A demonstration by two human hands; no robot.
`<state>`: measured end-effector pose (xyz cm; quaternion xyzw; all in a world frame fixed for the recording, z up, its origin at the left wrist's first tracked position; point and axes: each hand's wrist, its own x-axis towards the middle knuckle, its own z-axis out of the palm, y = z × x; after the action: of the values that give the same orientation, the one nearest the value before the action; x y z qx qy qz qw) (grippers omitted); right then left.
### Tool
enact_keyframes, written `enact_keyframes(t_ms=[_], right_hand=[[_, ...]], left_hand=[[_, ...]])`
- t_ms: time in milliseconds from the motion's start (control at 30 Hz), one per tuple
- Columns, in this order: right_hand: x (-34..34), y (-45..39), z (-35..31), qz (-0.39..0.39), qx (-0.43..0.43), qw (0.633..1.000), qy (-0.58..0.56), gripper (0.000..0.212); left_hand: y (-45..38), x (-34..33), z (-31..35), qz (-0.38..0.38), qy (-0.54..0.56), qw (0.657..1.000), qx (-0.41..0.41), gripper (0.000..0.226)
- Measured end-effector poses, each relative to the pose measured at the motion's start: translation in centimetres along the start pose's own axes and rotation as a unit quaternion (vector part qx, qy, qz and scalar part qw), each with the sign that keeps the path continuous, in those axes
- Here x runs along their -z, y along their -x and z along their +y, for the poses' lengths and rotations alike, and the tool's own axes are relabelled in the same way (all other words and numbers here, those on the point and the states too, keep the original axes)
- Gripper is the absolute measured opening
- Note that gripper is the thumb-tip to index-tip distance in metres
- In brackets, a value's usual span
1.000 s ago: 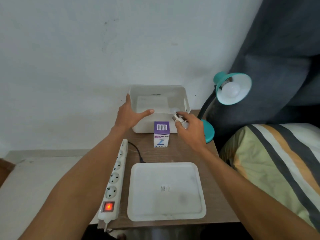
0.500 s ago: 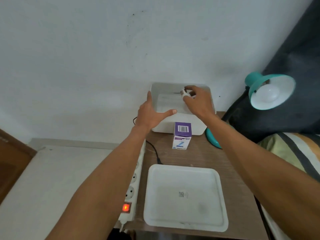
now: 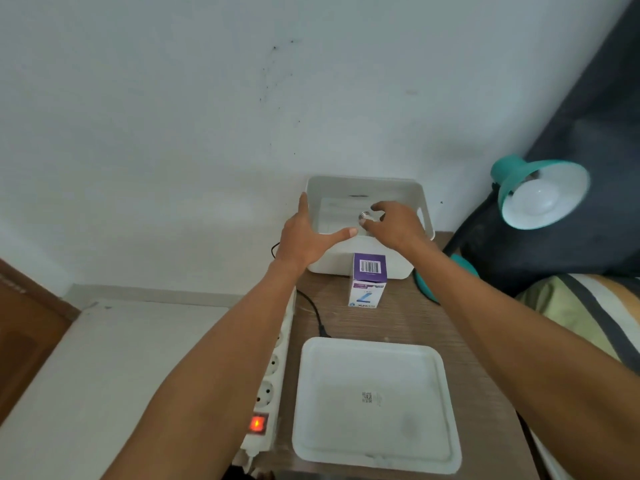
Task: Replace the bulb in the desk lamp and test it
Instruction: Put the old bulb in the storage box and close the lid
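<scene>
The desk lamp [image 3: 540, 192] has a teal shade with a white inside and a white bulb [image 3: 540, 200]. The storage bin [image 3: 363, 188] and its lid [image 3: 375, 403] are white. The bulb box [image 3: 368, 280] is purple on top with a barcode, white below. The power strip [image 3: 272, 375] is white, its switch [image 3: 258, 424] glowing orange-red. The table [image 3: 408, 320] is brown woodgrain. The bedding [image 3: 585, 317] is striped pale green, grey, white and orange.

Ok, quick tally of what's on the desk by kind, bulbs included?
Bulbs: 2, one in the lamp, one in the right hand over the bin
Lamp: 1
Bin: 1
Tray: 1
Bulb box: 1
Power strip: 1
Total: 7
</scene>
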<state>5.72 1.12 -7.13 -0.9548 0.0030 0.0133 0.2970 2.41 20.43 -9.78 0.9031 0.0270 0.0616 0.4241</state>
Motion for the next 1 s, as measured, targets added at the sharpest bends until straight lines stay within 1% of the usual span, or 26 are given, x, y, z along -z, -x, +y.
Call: enact_keyframes(t_ms=[67,100,167,267,333,400,467,600,700,800,900,1000], right_hand=[[0.9,0.9,0.0,0.030,-0.002,1.000,-0.005,0.057],[1.3,1.5,0.0,0.050,0.008,0.999,-0.013,0.055],[2.2,3.0,0.3,0.095,0.042,0.994,-0.044,0.051],[3.1,6.2,1.4,0.144,0.071,0.984,-0.080,0.048],[3.1,9.0,2.7,0.161,0.059,0.980,-0.099,0.048],[2.5,11.8,4.1,0.169,0.027,0.979,-0.108,0.049],[1.5,15.3,5.4,0.158,-0.004,0.981,-0.112,0.051],[-1.4,22.8,8.2,0.117,-0.065,0.984,-0.121,0.056],[-3.8,26.9,10.4,0.086,-0.099,0.986,-0.102,0.059],[-5.6,29.2,12.1,0.050,-0.138,0.986,-0.073,0.070],[-6.8,30.9,13.1,0.027,-0.131,0.991,-0.028,0.078],[-7.3,31.5,13.7,0.023,-0.111,0.994,0.007,0.080]], left_hand=[[0.1,0.5,0.3,-0.015,-0.005,1.000,0.013,0.125],[0.4,0.8,0.4,-0.010,-0.006,1.000,0.013,0.122],[1.8,1.0,0.5,0.018,0.006,1.000,0.011,0.117],[5.5,0.7,0.1,0.072,0.042,0.996,0.023,0.121],[8.9,0.3,-0.4,0.094,0.070,0.993,0.022,0.111],[12.1,-0.4,-1.1,0.088,0.087,0.992,0.019,0.101],[16.1,-1.2,-1.8,0.060,0.083,0.994,0.041,0.101],[23.4,-3.0,-3.7,-0.017,0.049,0.994,0.094,0.112],[26.7,-4.1,-4.7,-0.024,0.009,0.994,0.106,0.107],[28.4,-4.4,-4.9,-0.041,-0.019,0.994,0.103,0.104],[29.4,-4.5,-5.1,-0.063,-0.053,0.991,0.102,0.106],[30.2,-5.0,-5.2,-0.072,-0.087,0.990,0.090,0.108]])
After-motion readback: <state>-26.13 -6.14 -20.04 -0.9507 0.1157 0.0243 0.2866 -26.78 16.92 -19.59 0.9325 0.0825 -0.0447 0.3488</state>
